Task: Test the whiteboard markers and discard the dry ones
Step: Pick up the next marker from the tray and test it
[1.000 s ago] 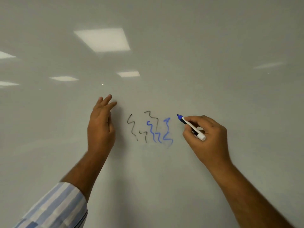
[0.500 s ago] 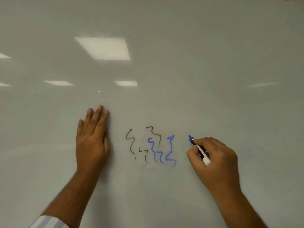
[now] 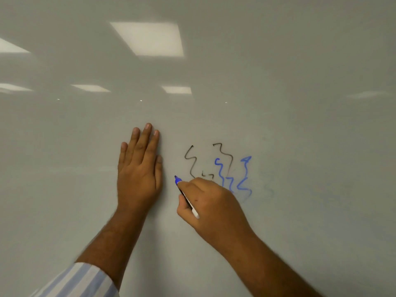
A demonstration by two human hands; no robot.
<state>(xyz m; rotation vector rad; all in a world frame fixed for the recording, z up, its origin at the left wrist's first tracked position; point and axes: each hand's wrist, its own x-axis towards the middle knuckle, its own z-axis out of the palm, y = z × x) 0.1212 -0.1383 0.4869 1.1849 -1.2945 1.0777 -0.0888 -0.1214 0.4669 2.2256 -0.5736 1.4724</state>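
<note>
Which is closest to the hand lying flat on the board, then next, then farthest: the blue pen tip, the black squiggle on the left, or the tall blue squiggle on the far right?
From the flat left hand, in the head view:
1. The blue tip of the whiteboard marker, just right of the thumb.
2. The thin black squiggle, farther right and higher.
3. The tall blue squiggle, at the far right, beyond the right hand.

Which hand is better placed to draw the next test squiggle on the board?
Right hand: it grips the blue marker, tip near the board. Left hand lies flat, holding nothing.

Even light, ceiling-panel glare (image 3: 147,38), slight blur
</note>
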